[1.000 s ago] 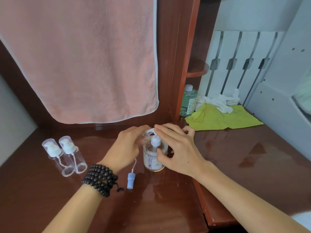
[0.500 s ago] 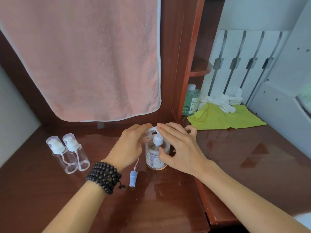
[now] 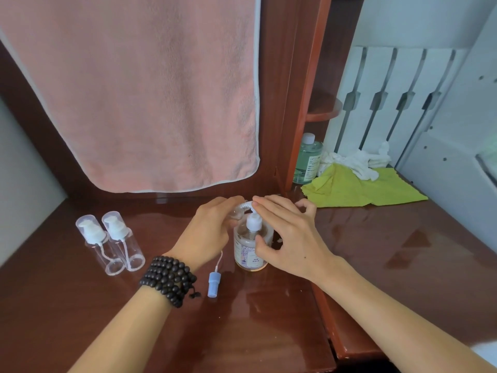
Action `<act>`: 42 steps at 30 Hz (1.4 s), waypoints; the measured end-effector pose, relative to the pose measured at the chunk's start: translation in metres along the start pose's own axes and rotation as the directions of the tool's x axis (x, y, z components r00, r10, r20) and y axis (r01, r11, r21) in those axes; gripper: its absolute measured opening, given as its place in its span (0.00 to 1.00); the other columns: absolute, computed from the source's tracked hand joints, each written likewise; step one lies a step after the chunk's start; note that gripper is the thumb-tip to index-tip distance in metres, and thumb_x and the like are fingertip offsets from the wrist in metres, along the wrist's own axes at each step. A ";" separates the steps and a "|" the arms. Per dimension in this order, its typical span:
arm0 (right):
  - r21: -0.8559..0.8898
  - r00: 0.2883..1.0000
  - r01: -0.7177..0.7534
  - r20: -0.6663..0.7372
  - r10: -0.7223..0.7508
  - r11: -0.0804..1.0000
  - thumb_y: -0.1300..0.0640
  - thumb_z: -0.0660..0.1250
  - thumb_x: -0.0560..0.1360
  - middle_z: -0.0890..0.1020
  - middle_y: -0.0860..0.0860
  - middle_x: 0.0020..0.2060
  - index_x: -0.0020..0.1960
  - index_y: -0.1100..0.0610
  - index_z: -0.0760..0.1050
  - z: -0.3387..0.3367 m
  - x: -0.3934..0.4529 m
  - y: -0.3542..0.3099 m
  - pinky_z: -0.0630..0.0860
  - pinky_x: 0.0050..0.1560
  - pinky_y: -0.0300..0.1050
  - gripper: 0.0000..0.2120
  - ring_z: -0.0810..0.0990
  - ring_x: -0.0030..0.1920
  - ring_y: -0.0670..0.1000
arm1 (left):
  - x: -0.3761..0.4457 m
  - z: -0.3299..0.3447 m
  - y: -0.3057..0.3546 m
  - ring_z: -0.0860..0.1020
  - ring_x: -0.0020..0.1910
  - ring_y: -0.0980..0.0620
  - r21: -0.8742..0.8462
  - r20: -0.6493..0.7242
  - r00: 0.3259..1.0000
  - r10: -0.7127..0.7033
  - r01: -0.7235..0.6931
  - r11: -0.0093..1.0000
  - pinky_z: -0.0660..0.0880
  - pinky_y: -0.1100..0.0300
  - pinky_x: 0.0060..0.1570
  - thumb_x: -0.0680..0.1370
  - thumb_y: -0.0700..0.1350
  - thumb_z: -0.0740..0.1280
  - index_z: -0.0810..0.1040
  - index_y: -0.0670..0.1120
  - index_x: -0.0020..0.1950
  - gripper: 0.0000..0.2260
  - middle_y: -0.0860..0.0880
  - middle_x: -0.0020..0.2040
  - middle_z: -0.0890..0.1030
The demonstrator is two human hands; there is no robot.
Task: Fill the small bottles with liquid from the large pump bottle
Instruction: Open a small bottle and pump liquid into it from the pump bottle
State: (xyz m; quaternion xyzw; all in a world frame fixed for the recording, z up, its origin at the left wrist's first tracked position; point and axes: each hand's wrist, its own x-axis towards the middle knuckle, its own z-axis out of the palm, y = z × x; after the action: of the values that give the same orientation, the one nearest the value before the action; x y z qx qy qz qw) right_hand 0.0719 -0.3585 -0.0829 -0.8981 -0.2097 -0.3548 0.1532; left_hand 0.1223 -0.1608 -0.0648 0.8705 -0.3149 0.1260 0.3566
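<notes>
Head view. The large pump bottle [image 3: 251,247] is standing upright on the dark red-brown wooden desk [image 3: 269,319], near its middle, partly full of a pale liquid. The right hand [image 3: 289,232] is lying over it: the forefinger is resting straight along the white pump head [image 3: 252,220] with its tip at the spout, the thumb is touching the bottle's front wall, and the other fingers are arched loosely beyond the bottle; none of them is wrapping round it.

The left hand [image 3: 208,232] is curling its fingers round a small clear bottle [image 3: 239,212], holding it close against the spout; most of that bottle is hidden behind the fingers, so its fill level cannot be told. A string of dark beads [image 3: 169,281] is circling the left wrist.

Just in front of the pump bottle, a small blue spray cap [image 3: 214,284] with its thin white tube is lying on the desk. Two small clear bottles with white pump tops [image 3: 111,243] are standing side by side well to the left, touching or nearly so; both are looking empty.

A pink towel [image 3: 139,98] is hanging behind. To the right rear, a green bottle [image 3: 308,160], a yellow-green cloth [image 3: 360,188] and a crumpled white cloth [image 3: 357,160] are sitting together.
</notes>
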 end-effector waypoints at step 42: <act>-0.027 1.000 -0.021 -0.004 0.021 0.999 0.50 0.70 0.69 0.83 0.44 0.62 0.60 0.53 0.84 0.004 0.001 0.003 0.64 0.62 0.57 0.21 0.79 0.62 0.44 | -0.003 0.007 -0.002 0.77 0.48 0.54 -0.020 0.017 0.999 -0.031 0.032 0.999 0.74 0.64 0.51 0.73 0.31 0.66 0.77 0.50 0.64 0.22 0.50 0.48 0.79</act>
State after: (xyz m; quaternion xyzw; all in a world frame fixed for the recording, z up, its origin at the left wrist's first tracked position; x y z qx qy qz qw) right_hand 0.0761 -0.3587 -0.0859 -0.9017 -0.1949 -0.3577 0.1450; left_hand 0.1215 -0.1631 -0.0722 0.8728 -0.3054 0.1097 0.3646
